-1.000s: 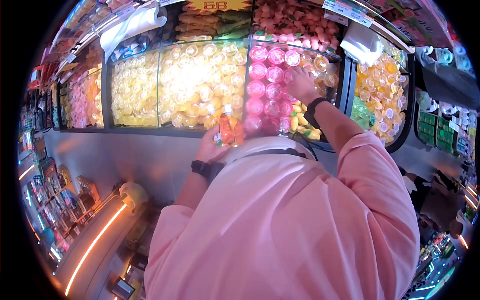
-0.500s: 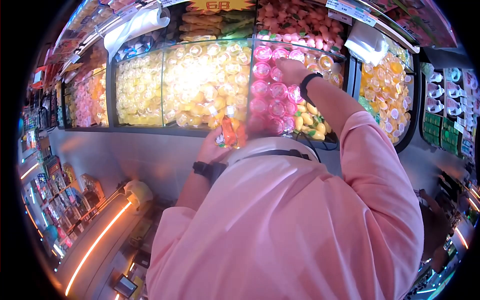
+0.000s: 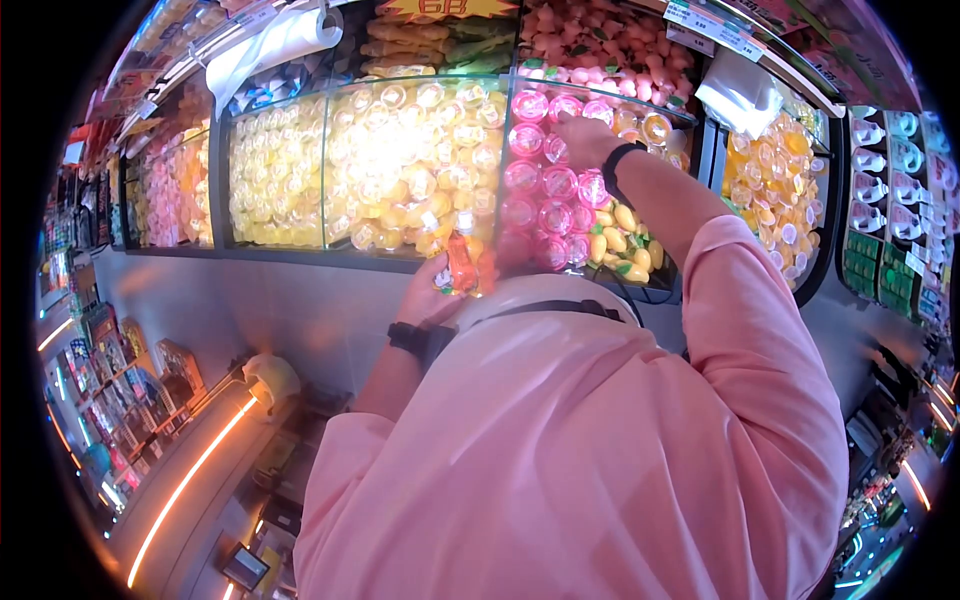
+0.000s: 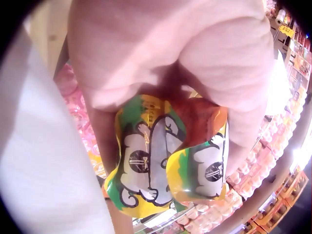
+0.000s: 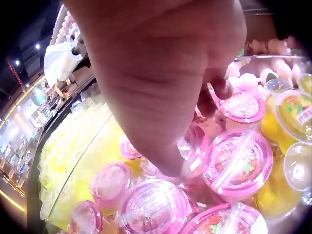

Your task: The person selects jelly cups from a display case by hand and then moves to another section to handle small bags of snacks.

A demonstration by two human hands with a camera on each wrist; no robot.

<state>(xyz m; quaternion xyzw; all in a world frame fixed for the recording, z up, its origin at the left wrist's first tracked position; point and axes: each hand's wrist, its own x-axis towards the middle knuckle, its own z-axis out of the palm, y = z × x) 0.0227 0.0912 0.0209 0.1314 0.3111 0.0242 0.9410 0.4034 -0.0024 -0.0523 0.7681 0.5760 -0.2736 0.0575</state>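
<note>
My left hand [image 3: 428, 292] grips two small bottle-shaped packs [image 3: 460, 262] with orange-red contents, held in front of the bins' edge. In the left wrist view their cartoon labels [image 4: 141, 165] are green, yellow and white, under the palm. My right hand [image 3: 588, 140] reaches down into the bin of pink-lidded jelly cups [image 3: 522, 178]. In the right wrist view its thumb and curled fingers straddle a tilted pink jelly cup [image 5: 196, 146], partly hidden by the hand. Other pink-lidded cups [image 5: 153, 207] lie close around the thumb.
Yellow jelly cups [image 3: 410, 170] fill the bins to the left, behind glass dividers. Yellow fruit-shaped pieces [image 3: 620, 240] lie below my right wrist. A roll of plastic bags [image 3: 275, 50] hangs at the back left; more white bags [image 3: 740, 95] hang at the right.
My right hand has moved left and slightly back from the right edge of the pink cups, and stays down among them. My left hand keeps holding the packs in about the same place.
</note>
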